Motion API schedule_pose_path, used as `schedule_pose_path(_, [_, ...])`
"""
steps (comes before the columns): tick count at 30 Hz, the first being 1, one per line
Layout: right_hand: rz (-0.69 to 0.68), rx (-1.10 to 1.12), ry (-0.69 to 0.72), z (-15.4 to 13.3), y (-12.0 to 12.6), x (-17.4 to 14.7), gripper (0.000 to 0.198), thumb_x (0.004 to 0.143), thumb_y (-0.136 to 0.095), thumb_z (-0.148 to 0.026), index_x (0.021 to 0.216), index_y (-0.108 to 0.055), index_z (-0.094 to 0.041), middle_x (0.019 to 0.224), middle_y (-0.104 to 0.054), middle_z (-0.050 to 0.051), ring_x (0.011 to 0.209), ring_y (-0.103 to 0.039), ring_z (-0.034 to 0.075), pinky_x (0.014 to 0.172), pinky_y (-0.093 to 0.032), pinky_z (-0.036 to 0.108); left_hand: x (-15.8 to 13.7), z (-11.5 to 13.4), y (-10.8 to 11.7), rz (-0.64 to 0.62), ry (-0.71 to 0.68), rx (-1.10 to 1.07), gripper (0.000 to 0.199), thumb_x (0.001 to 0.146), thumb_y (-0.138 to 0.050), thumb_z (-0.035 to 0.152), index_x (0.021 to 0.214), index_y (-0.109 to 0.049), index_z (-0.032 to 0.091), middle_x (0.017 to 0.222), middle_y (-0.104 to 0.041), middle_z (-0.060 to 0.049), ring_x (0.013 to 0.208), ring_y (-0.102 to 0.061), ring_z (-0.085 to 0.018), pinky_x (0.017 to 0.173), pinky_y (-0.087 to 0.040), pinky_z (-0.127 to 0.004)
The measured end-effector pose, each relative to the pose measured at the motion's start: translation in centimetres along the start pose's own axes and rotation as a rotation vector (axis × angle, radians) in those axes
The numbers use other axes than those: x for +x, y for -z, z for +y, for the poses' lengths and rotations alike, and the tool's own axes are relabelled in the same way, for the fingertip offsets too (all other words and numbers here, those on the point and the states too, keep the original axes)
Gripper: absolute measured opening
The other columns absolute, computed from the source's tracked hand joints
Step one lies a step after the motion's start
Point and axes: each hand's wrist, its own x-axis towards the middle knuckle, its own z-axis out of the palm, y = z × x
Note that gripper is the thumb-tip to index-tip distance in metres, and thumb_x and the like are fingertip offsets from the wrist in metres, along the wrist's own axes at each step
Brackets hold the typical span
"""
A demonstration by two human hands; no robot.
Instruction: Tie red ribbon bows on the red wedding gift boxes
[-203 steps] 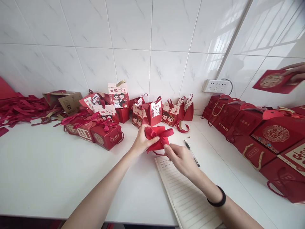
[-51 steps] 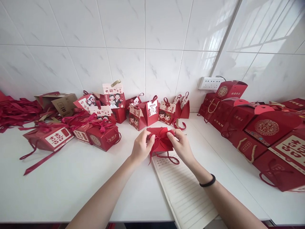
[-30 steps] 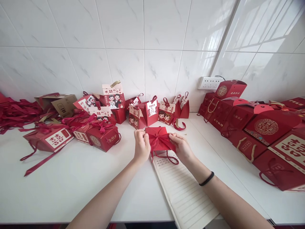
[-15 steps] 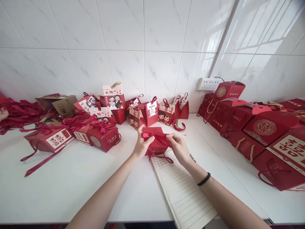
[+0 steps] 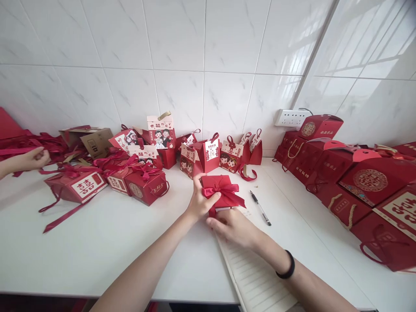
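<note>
A small red gift box (image 5: 211,179) rests at the notebook's far end, with a red ribbon bow (image 5: 231,189) across its top. My left hand (image 5: 200,200) is closed on the box's left side, its thumb pressed on the top by the bow. In front of the box, my right hand (image 5: 232,226) curls its fingers beside a ribbon tail that hangs down. Its fingers hide whatever they grip, and the box's twisted cord handle is hidden there too. Under the right forearm lies a lined notebook (image 5: 256,273).
A black pen (image 5: 260,208) lies right of the box. Behind stand small printed boxes (image 5: 231,157). Ribbon-tied boxes (image 5: 146,188) are on the left, stacked red boxes (image 5: 364,177) on the right. Another person's hand (image 5: 35,158) is by a ribbon pile (image 5: 55,145) at far left.
My right hand has left the bow's right loop and come down to the box's front. The loop now spreads out to the right. The other person's hand has come further into view.
</note>
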Motion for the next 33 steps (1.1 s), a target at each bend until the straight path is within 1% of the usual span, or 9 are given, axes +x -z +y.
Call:
schedule_pose_path(3, [-0.072, 0.151, -0.198, 0.0, -1.4, 0.6, 0.044, 0.089, -0.040, -0.053, 0.059, -0.041, -0.020, 0.049, -0.054, 0.001, 0.037, -0.049, 0.012, 0.036, -0.035, 0.023, -0.2, 0.4, -0.1, -0.069, 0.023, -0.032, 0.060, 0.068, -0.063, 0.027, 0.114, -0.026, 0.021, 0.105, -0.053, -0.008, 0.097, -0.058, -0.021, 0.091, -0.042, -0.040])
schedule_pose_path(6, [-0.088, 0.291, -0.261, 0.1, -1.9, 0.9, 0.046, 0.088, -0.039, -0.055, 0.060, -0.042, -0.020, 0.056, -0.057, 0.002, 0.038, -0.052, 0.012, 0.032, -0.037, 0.022, -0.5, 0.9, -0.3, -0.088, 0.065, -0.070, 0.054, 0.072, -0.060, 0.028, 0.114, -0.026, 0.022, 0.095, -0.056, -0.004, 0.095, -0.058, -0.020, 0.094, -0.041, -0.040])
schedule_pose_path(9, [-0.115, 0.320, -0.255, 0.2, -1.8, 0.9, 0.047, 0.089, -0.040, -0.054, 0.058, -0.044, -0.018, 0.054, -0.057, 0.001, 0.037, -0.051, 0.010, 0.031, -0.037, 0.019, -0.5, 1.2, -0.4, -0.073, 0.090, -0.079, 0.051, 0.073, -0.061, 0.028, 0.111, -0.027, 0.022, 0.089, -0.057, -0.002, 0.093, -0.059, -0.019, 0.091, -0.043, -0.038])
schedule_pose_path(12, [-0.113, 0.317, -0.246, 0.2, -1.8, 0.9, 0.045, 0.090, -0.040, -0.050, 0.059, -0.045, -0.018, 0.054, -0.056, 0.000, 0.038, -0.051, 0.009, 0.030, -0.037, 0.017, -0.4, 1.4, -0.5, -0.029, 0.109, -0.039, 0.052, 0.070, -0.064, 0.028, 0.108, -0.030, 0.022, 0.092, -0.055, -0.002, 0.090, -0.059, -0.018, 0.086, -0.045, -0.036])
schedule_pose_path(17, [-0.139, 0.323, -0.224, -0.1, -2.0, 0.9, 0.045, 0.090, -0.041, -0.050, 0.058, -0.043, -0.018, 0.051, -0.054, -0.001, 0.037, -0.050, 0.008, 0.030, -0.036, 0.016, -0.3, 1.5, -0.5, -0.036, 0.125, -0.041, 0.051, 0.068, -0.065, 0.026, 0.106, -0.031, 0.023, 0.099, -0.054, -0.003, 0.079, -0.060, -0.015, 0.077, -0.048, -0.034])
schedule_pose_path(19, [-0.138, 0.346, -0.215, -0.1, -2.1, 1.0, 0.046, 0.088, -0.043, -0.054, 0.059, -0.043, -0.018, 0.051, -0.054, 0.000, 0.038, -0.051, 0.009, 0.030, -0.036, 0.017, -0.3, 1.5, -0.6, -0.028, 0.118, -0.035, 0.051, 0.067, -0.066, 0.025, 0.105, -0.032, 0.023, 0.104, -0.053, -0.004, 0.080, -0.060, -0.015, 0.077, -0.048, -0.033])
schedule_pose_path(22, [-0.138, 0.364, -0.191, 0.2, -2.3, 1.0, 0.047, 0.086, -0.043, -0.058, 0.061, -0.044, -0.018, 0.053, -0.055, 0.000, 0.039, -0.052, 0.010, 0.030, -0.037, 0.017, -0.3, 1.6, -0.6, -0.032, 0.124, -0.027, 0.050, 0.068, -0.066, 0.026, 0.105, -0.032, 0.023, 0.099, -0.054, -0.002, 0.079, -0.059, -0.014, 0.077, -0.048, -0.032])
schedule_pose_path(29, [-0.180, 0.342, -0.160, 0.6, -2.6, 1.0, 0.046, 0.090, -0.040, -0.054, 0.063, -0.048, -0.017, 0.050, -0.055, -0.001, 0.033, -0.046, 0.007, 0.032, -0.036, 0.017, -0.4, 2.0, -0.6, -0.044, 0.128, -0.021, 0.048, 0.069, -0.065, 0.025, 0.105, -0.033, 0.023, 0.089, -0.055, 0.001, 0.073, -0.059, -0.014, 0.074, -0.047, -0.031])
schedule_pose_path(33, [-0.236, 0.338, -0.151, -0.1, -2.9, 1.0, 0.050, 0.088, -0.041, -0.057, 0.057, -0.044, -0.018, 0.050, -0.055, -0.001, 0.035, -0.048, 0.007, 0.032, -0.036, 0.017, -0.4, 1.8, -0.6, -0.039, 0.102, -0.009, 0.046, 0.070, -0.064, 0.024, 0.104, -0.034, 0.024, 0.094, -0.055, 0.000, 0.083, -0.060, -0.016, 0.079, -0.048, -0.032])
